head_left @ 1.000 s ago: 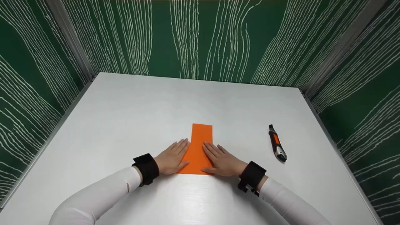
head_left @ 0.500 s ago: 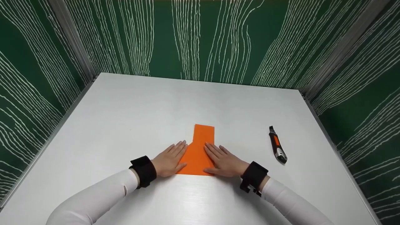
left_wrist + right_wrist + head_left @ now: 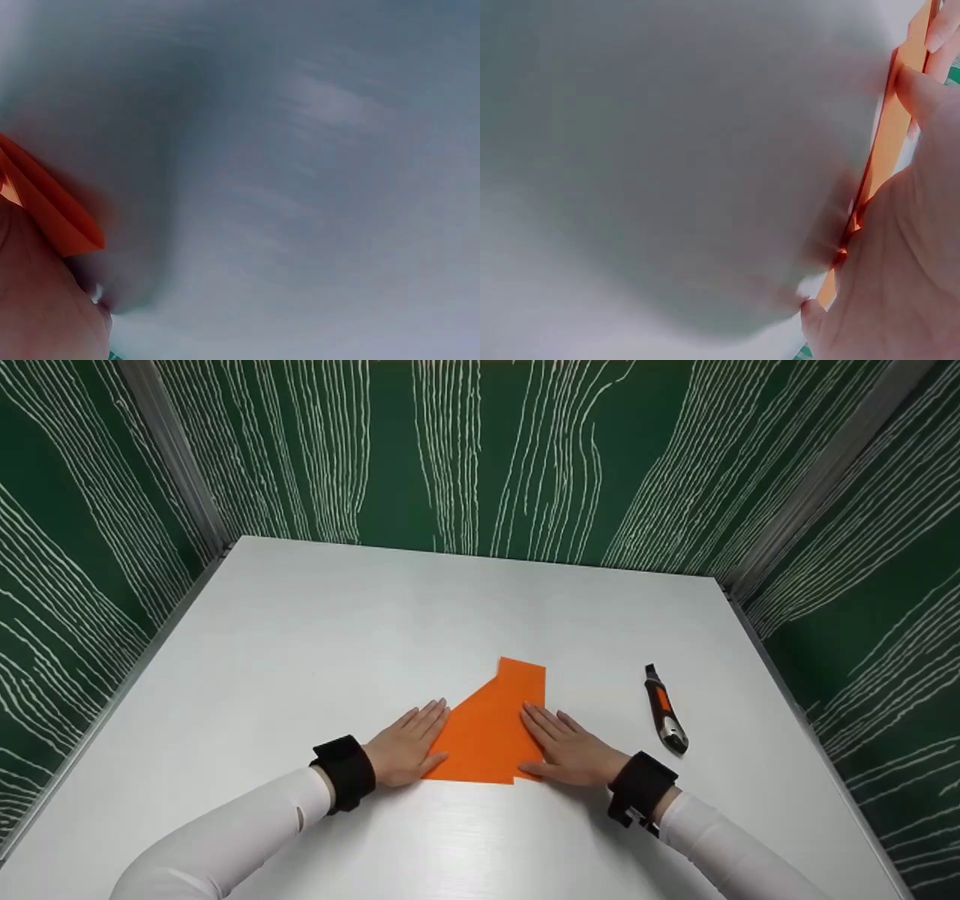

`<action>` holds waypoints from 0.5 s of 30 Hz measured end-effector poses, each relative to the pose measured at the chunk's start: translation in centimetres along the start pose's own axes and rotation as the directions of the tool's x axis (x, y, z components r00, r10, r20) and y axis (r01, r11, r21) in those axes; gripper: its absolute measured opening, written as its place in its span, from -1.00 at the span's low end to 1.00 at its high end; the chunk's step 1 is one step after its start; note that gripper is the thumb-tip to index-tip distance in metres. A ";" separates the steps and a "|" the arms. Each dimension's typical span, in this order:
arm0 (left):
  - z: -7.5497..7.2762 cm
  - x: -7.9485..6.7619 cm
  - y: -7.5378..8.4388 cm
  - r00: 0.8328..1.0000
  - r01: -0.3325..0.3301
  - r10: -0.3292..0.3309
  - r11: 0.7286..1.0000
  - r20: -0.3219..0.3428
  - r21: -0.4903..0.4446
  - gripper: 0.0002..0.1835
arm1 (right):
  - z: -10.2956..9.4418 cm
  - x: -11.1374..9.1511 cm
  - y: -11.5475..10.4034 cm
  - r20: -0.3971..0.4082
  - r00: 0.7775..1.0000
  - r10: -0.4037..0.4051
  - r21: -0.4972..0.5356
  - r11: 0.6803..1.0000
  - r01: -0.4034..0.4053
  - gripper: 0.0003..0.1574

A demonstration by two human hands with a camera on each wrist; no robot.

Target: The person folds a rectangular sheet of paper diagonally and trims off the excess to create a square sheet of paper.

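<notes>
On the white table lies folded orange paper [image 3: 480,735], wide at the near side, with a narrow strip standing out at its far right. A slanted edge runs down its left side, and its near edge has a small step. Flat on its left edge rests my left hand [image 3: 405,742], fingers straight, thumb over the paper. My right hand [image 3: 574,746] lies flat on the right edge, fingers straight and pointing away. In the left wrist view a folded flap of the orange paper [image 3: 56,206] shows beside the hand. Layered paper edges [image 3: 889,127] pass under my hand in the right wrist view.
A black utility knife [image 3: 665,711] with an orange inlay lies to the right of my right hand. The white table [image 3: 337,607] is bordered by metal rails and green panels [image 3: 405,450] with pale wavy lines.
My right hand has slid to the right, taking the narrow strip with it. The orange paper now spreads wider, with more of its slanted left part showing. My left hand has shifted slightly left.
</notes>
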State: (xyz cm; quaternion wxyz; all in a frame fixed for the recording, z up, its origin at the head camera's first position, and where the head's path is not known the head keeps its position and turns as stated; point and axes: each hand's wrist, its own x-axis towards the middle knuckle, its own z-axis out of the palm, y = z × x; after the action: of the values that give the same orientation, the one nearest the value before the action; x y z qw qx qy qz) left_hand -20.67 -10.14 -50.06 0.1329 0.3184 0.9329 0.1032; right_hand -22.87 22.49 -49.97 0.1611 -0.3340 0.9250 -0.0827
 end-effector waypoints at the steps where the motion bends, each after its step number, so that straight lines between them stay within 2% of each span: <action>1: 0.0 0.0 0.0 1.000 0.002 -0.002 1.000 0.000 -0.003 -0.26 | -0.1 -0.3 0.4 -0.002 1.000 0.010 0.005 1.000 -0.010 0.10; 6: -0.3 -0.1 0.2 1.000 0.003 -0.003 1.000 0.001 -0.012 -0.26 | -0.2 -1.7 2.7 -0.012 0.998 0.059 0.016 0.998 -0.059 0.11; 10: 0.2 0.1 -0.1 1.000 0.000 0.000 1.000 -0.008 -0.004 -0.25 | -0.1 -2.7 4.5 -0.034 0.996 0.085 0.021 0.996 -0.084 0.11; 15: 0.0 0.2 0.0 1.000 -0.003 0.003 1.000 -0.005 -0.004 -0.25 | 0.5 -3.7 6.6 -0.085 0.992 0.091 -0.001 0.996 -0.091 0.12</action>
State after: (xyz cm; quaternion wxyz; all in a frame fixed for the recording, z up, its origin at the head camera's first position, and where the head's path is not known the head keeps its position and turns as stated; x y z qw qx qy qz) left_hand -20.79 -10.04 -50.13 0.1311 0.3195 0.9325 0.1060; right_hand -23.90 29.90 -51.30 0.1245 -0.2881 0.9455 -0.0868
